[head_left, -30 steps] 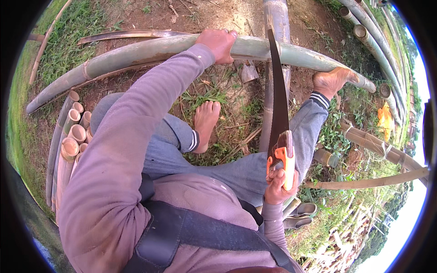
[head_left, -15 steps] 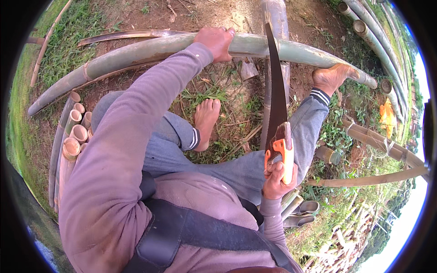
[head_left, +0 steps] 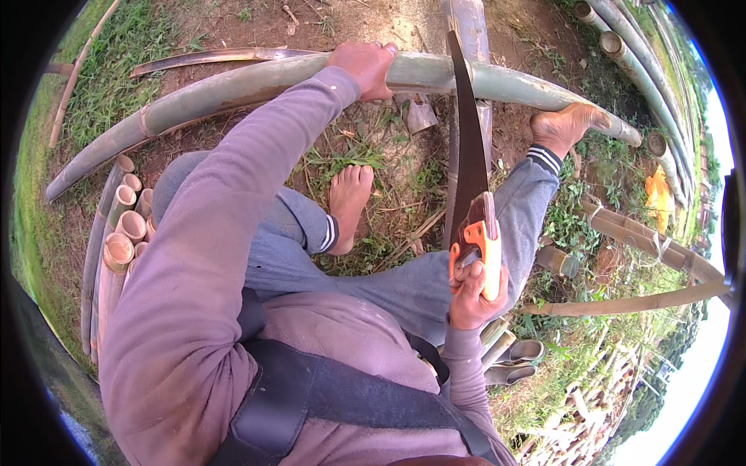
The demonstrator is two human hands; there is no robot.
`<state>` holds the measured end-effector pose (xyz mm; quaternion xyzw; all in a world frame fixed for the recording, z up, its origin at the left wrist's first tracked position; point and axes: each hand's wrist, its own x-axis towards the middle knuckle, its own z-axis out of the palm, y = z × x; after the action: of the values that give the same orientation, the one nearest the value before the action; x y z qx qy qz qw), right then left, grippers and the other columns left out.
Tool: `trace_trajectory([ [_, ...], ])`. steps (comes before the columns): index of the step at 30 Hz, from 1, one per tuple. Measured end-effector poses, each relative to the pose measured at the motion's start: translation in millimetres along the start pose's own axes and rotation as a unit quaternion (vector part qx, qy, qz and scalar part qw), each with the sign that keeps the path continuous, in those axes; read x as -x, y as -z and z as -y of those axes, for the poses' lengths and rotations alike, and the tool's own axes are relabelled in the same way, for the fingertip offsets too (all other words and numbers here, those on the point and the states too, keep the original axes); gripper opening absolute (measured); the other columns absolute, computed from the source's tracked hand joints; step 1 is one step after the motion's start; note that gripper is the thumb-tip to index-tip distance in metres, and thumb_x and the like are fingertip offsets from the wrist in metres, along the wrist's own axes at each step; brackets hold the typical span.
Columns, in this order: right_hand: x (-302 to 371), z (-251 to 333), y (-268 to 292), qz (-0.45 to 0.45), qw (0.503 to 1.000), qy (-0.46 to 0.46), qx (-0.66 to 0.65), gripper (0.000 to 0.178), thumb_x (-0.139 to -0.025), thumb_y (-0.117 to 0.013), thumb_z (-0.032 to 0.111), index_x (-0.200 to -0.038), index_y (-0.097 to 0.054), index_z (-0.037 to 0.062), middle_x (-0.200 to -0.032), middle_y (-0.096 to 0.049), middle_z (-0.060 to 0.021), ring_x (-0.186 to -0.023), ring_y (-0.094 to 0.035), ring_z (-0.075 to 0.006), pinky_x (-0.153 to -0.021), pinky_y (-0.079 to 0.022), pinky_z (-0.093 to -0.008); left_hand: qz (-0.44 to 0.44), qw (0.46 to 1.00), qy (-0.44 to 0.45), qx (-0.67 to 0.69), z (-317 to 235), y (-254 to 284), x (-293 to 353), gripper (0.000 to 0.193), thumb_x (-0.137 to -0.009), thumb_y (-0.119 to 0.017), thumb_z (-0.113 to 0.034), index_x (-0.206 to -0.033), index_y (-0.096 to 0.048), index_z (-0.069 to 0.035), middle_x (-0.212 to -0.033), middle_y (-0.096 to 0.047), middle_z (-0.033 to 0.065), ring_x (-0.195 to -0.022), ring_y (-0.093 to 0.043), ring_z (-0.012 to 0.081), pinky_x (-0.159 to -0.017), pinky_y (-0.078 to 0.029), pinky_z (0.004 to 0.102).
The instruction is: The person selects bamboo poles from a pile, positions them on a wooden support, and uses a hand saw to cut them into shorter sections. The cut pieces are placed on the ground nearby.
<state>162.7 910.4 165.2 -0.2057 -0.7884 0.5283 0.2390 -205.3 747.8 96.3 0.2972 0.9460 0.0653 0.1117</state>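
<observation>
A long green bamboo pole (head_left: 260, 84) runs across in front of me, bent by the lens. My left hand (head_left: 364, 68) grips it from above, fingers wrapped round near its middle. In my right hand (head_left: 476, 299) is the orange handle of a handsaw (head_left: 470, 140), held by my right thigh. The dark blade points away from me and its far part lies across the pole, to the right of my left hand. My right foot (head_left: 567, 126) presses on the pole toward its right end. A second bamboo pole (head_left: 470, 39) passes beneath, pointing away from me.
Cut bamboo pieces (head_left: 119, 250) are bundled at my left. Longer poles (head_left: 637, 70) lie at the far right, near a yellow-orange plastic scrap (head_left: 659, 194). A tied bamboo rail (head_left: 641, 237) and a pair of shoes (head_left: 517, 361) are to my right. My left foot (head_left: 350, 206) stands on grassy soil.
The saw and my right hand have shifted slightly, the handle moving a little away from me toward the pole. My left hand keeps its grip on the pole.
</observation>
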Motion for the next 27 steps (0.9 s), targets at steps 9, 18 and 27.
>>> trace_trajectory([
  [9,-176,4,-124,0.028,0.997,-0.033,-0.071,0.021,-0.103,-0.076,0.018,-0.099,-0.067,-0.0002,-0.076,-0.067,-0.0003,-0.064,-0.057,-0.0041,-0.056,-0.046,-0.0232,0.040,0.997,0.059,-0.002,11,7,2,0.081,-0.081,-0.081,-0.051,-0.146,-0.056,-0.011,-0.126,-0.073,0.0170,-0.115,-0.072,0.0347,-0.099,-0.060,0.0474],
  [18,-15,2,-6,-0.017,0.998,-0.039,-0.036,0.025,-0.105,-0.070,0.022,-0.102,-0.059,0.0002,-0.065,-0.061,-0.0028,-0.049,-0.056,-0.0074,-0.044,-0.044,-0.0222,0.032,0.999,0.015,0.023,-5,4,-5,0.074,-0.083,-0.082,-0.050,-0.140,-0.059,-0.011,-0.118,-0.075,0.0162,-0.111,-0.074,0.0347,-0.095,-0.061,0.0484],
  [27,-123,-10,-74,0.048,0.998,-0.025,-0.030,0.017,-0.104,-0.072,0.014,-0.101,-0.064,0.0003,-0.074,-0.065,-0.0003,-0.056,-0.057,-0.0049,-0.049,-0.045,-0.0233,0.035,0.998,0.051,0.004,13,16,11,0.071,-0.086,-0.081,-0.052,-0.139,-0.061,-0.009,-0.118,-0.076,0.0143,-0.109,-0.075,0.0317,-0.093,-0.063,0.0440],
])
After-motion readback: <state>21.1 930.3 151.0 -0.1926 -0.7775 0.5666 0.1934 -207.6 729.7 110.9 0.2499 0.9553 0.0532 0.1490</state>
